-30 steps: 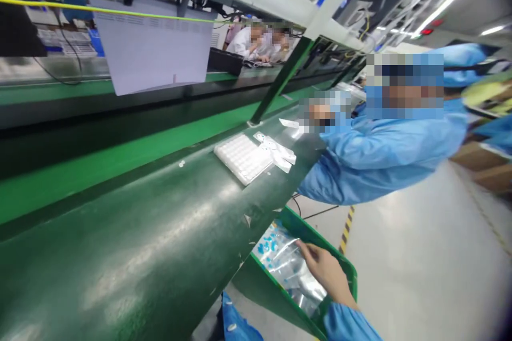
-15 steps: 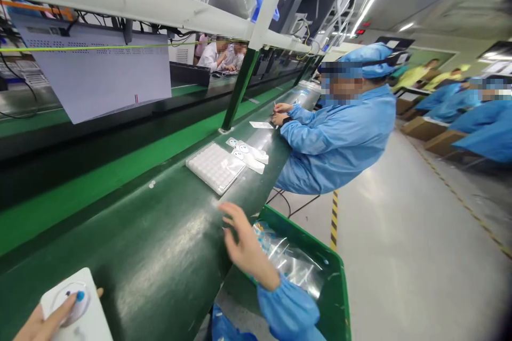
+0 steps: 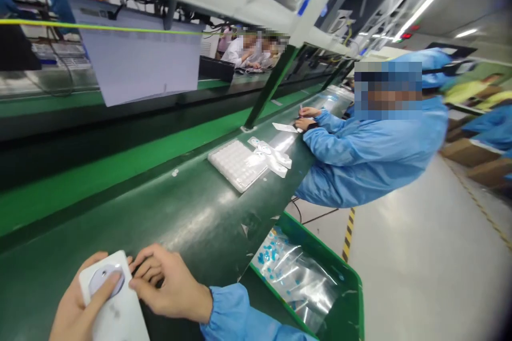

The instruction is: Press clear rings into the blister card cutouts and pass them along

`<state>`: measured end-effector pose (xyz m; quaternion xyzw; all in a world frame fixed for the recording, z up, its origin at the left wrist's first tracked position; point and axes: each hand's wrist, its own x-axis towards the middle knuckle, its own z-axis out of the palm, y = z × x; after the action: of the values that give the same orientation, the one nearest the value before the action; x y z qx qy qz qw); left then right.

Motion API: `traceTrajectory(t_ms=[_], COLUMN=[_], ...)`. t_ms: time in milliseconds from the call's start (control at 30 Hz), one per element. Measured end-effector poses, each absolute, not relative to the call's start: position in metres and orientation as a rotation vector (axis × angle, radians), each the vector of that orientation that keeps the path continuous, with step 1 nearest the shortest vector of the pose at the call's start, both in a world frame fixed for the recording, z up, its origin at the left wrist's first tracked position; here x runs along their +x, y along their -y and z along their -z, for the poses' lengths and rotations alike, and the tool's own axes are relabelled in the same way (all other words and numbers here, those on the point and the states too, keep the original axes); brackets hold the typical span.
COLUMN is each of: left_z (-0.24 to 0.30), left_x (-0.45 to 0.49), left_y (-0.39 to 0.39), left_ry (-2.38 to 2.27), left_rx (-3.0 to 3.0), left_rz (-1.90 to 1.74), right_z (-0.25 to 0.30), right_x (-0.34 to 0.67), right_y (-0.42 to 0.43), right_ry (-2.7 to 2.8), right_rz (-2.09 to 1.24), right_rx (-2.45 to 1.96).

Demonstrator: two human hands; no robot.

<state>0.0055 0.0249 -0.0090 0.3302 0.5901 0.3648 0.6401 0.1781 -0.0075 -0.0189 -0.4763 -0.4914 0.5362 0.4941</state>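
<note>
My left hand (image 3: 72, 306) holds a white flat rectangular piece (image 3: 116, 311) with rounded corners at the lower left. A round, glossy disc (image 3: 95, 278) with a small dark hole is set in its upper part, and my left thumb presses on that disc. Close against the piece's right edge is my right hand (image 3: 172, 282), its fingers curled and thumb drawn in toward them. Whatever may be between those right fingertips is too small or hidden to make out.
Ahead on the green bench (image 3: 188, 224) lie a clear compartment tray (image 3: 236, 165) and several white pieces with round discs (image 3: 276, 162). A green bin (image 3: 356, 298) with plastic film and blue bits stands below the edge. A co-worker in blue (image 3: 376, 154) sits at the far right.
My right hand has swung left from over the bench edge to the white piece, and its fingers have curled. The white piece has come further into view; the blue dot on its disc no longer shows.
</note>
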Motion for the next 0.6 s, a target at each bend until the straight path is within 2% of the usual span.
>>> traceTrajectory(t_ms=[233,600], left_z=[0.014,-0.002], left_x=[0.007,-0.003], left_y=[-0.021,-0.007], left_ry=[-1.152,-1.322], left_rx=[0.867,1.053], left_rz=[-0.864,-0.835], right_z=[0.029,-0.001], right_x=[0.184,0.168], right_y=[0.019,0.022], right_ry=[1.159,1.829], right_rz=[-1.209,-0.382], right_rx=[-1.229,-1.186])
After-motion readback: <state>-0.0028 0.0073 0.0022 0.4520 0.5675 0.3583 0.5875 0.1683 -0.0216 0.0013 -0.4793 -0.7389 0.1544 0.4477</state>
